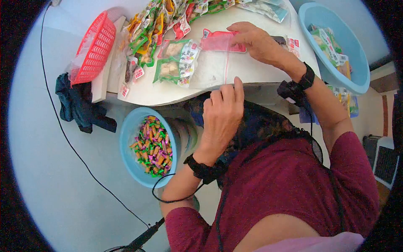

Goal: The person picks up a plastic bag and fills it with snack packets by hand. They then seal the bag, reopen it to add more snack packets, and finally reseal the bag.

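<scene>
A clear plastic bag [210, 69] with a red line along its right end lies flat at the front of the white table. Inside its left part show white-and-green food packets [176, 63]. My left hand [222, 113] is at the bag's near edge, its fingers curled on the plastic and one finger pointing up. Over the far side of the bag, my right hand [258, 44] has its bent fingertips on a red packet [214, 40], which overlaps the bag in this view. Black bands with cables circle both wrists.
Colourful food packets [157, 27] heap along the table's [151, 94] far left. A red basket [94, 50] stands at left. Below it are dark cloth [79, 105] and a blue tub [147, 180] of wrapped sweets. Another blue tub [357, 82] with packets stands at right.
</scene>
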Tool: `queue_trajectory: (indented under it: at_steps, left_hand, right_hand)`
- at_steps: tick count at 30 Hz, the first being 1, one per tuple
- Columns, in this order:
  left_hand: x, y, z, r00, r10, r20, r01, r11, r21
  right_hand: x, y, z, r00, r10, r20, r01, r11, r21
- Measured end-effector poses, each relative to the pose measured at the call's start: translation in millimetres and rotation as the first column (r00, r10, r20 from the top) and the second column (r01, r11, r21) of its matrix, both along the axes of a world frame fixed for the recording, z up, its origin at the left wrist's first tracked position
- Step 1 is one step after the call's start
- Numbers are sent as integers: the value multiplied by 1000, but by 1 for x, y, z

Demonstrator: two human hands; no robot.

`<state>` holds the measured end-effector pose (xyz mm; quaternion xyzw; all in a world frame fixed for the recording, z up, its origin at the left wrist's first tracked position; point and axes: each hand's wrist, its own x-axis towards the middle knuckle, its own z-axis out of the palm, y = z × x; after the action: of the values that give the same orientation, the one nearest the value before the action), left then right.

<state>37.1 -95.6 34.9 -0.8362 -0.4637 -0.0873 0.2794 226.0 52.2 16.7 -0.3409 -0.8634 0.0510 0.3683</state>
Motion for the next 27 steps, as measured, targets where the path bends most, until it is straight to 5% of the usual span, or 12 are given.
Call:
queue_trajectory:
  at_steps: [8, 11, 15, 20, 26, 27]
  left_hand:
    - [3, 10, 2, 973, 118, -198, -133, 989, -63]
    - [3, 12, -2, 968, 143, -207, -167, 980, -104]
    - [-4, 10, 6, 981, 91, -169, -115, 984, -134]
    - [-40, 14, 47, 997, -28, -78, 28, 1000, -2]
    - [-113, 39, 136, 998, 51, -35, -43, 978, 203]
    - [-121, 40, 149, 999, 32, 37, -39, 981, 193]
  right_hand:
    - [-4, 17, -6, 987, 62, 151, -79, 991, 108]
    - [-2, 12, 3, 943, 0, 334, -81, 971, 227]
    - [-2, 15, 5, 941, -27, 339, -66, 963, 261]
    - [-3, 27, 26, 934, -8, 356, -151, 896, 417]
    - [-39, 45, 112, 916, 67, 396, -303, 762, 572]
    - [-48, 49, 126, 948, 186, 259, -317, 652, 689]
